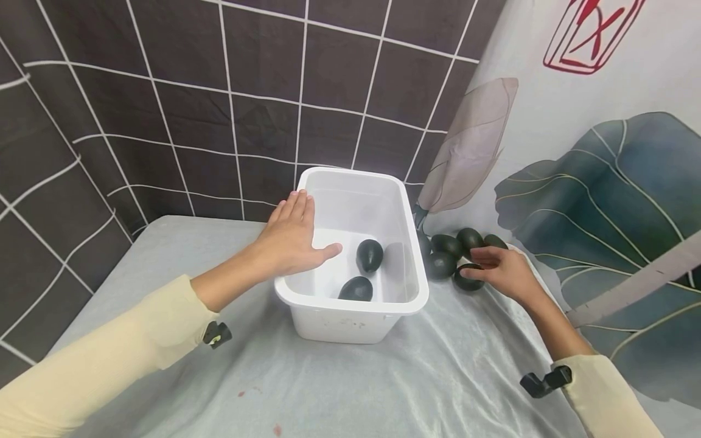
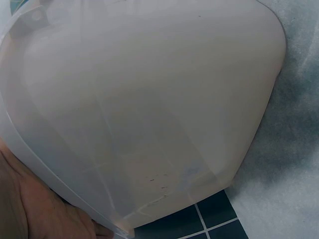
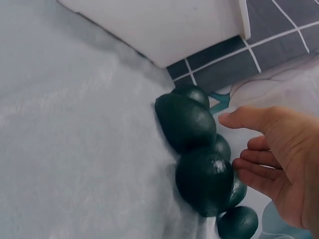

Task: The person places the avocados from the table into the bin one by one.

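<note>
My left hand [image 1: 289,240] lies with straight fingers along the left rim of a white plastic tub [image 1: 350,309], thumb spread over the inside. In the left wrist view, the tub's outer wall [image 2: 149,99] fills most of the picture beside the hand [image 2: 45,204]. Two dark green avocados, one upper [image 1: 369,255] and one lower [image 1: 356,289], lie on the tub's floor. Right of the tub, my right hand [image 1: 506,274] reaches over the nearest avocado [image 1: 467,278] of a cluster. In the right wrist view its loosely bent fingers and thumb are apart, beside the avocados [image 3: 204,181].
Several more avocados [image 1: 446,246] sit bunched between the tub and the patterned white curtain [image 1: 630,97]. A wrinkled grey cloth [image 1: 246,377] covers the table. Dark cloth with a white grid [image 1: 263,121] hangs behind and to the left.
</note>
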Motion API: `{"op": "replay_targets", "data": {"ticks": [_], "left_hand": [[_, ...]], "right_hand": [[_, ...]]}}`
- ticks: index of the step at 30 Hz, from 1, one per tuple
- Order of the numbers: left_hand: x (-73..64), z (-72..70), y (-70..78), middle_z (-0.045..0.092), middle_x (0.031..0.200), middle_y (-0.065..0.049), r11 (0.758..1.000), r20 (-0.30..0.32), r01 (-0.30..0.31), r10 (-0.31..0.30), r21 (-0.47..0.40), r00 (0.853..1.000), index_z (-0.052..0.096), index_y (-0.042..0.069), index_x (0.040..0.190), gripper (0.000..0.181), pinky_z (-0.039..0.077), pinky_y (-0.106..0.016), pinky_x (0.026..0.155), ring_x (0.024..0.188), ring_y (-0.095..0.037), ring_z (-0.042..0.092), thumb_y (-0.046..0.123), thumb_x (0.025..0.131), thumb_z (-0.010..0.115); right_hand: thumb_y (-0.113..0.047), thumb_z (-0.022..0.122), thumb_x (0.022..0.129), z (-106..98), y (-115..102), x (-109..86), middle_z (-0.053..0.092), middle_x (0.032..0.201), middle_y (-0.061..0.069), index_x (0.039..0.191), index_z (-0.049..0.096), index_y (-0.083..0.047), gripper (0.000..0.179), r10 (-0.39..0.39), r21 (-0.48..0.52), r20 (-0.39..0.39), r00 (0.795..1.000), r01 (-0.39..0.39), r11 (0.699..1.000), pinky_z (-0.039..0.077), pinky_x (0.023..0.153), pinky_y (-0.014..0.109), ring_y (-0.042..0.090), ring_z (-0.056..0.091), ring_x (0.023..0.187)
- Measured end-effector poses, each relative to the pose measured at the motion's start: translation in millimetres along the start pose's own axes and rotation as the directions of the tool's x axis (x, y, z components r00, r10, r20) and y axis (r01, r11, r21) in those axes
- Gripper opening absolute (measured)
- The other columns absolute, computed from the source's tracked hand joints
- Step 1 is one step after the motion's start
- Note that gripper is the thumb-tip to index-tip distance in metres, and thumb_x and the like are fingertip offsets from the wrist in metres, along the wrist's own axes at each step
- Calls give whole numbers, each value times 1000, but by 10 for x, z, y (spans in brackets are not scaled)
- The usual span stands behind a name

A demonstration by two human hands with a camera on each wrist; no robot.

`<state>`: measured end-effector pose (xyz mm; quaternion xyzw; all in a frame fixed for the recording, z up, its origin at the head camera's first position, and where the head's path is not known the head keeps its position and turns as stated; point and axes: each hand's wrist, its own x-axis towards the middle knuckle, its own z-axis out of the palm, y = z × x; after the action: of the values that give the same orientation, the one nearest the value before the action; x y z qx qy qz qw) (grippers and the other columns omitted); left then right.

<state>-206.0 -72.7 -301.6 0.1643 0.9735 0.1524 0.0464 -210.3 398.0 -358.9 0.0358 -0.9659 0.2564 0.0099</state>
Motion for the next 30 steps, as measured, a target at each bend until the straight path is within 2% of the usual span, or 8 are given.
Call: {"op": "replay_targets", "data": {"ticks": [1,3,8,15,23,30], "left_hand": [[0,0,0,-7,190,-25,1000,-1,0,0,0,1000,1,-7,178,118,-1,-56,147,179,-41,-7,72,106,53],[0,-1,-2,-7,190,-26,1000,-3,0,0,2,1000,2,-8,177,118,0,-57,147,179,-41,-7,72,106,53],[-10,-9,2,-7,190,-26,1000,-3,-1,1,-3,1000,2,-8,177,119,0,-56,147,179,-41,-7,72,106,53],[-2,-5,5,-7,189,-26,1000,-1,1,-1,-2,1000,2,-8,177,118,0,-57,147,179,-42,-6,72,106,53],[3,-1,5,-6,190,-26,1000,0,1,-1,-2,1000,1,-8,178,118,0,-57,147,179,-42,-6,72,106,53],[7,-2,-6,-6,190,-25,1000,-1,2,-2,-3,1000,1,-7,178,119,0,-57,147,179,-41,-7,72,106,53]], "right_hand": [[-45,92,95,1,11,-3,75,145,28,148,69,5,77,5,0,5,1000,-5,1000,66,103,54,49,74,132],[-46,92,95,-1,42,-4,73,147,29,150,68,4,78,15,-1,14,1000,-15,1000,64,105,57,49,73,134],[-45,93,94,-4,108,-8,72,150,28,152,66,3,80,25,-2,32,999,-25,1000,64,107,53,49,71,138],[-39,96,91,4,170,4,66,157,30,156,63,3,84,10,6,72,997,-11,1000,55,117,68,55,64,144],[-29,99,87,20,249,24,65,156,33,154,64,4,82,-55,-43,89,995,59,997,53,117,72,59,62,144],[-19,97,84,60,253,42,69,147,38,147,70,3,73,-137,-133,90,986,148,980,55,109,76,65,67,134]]}}
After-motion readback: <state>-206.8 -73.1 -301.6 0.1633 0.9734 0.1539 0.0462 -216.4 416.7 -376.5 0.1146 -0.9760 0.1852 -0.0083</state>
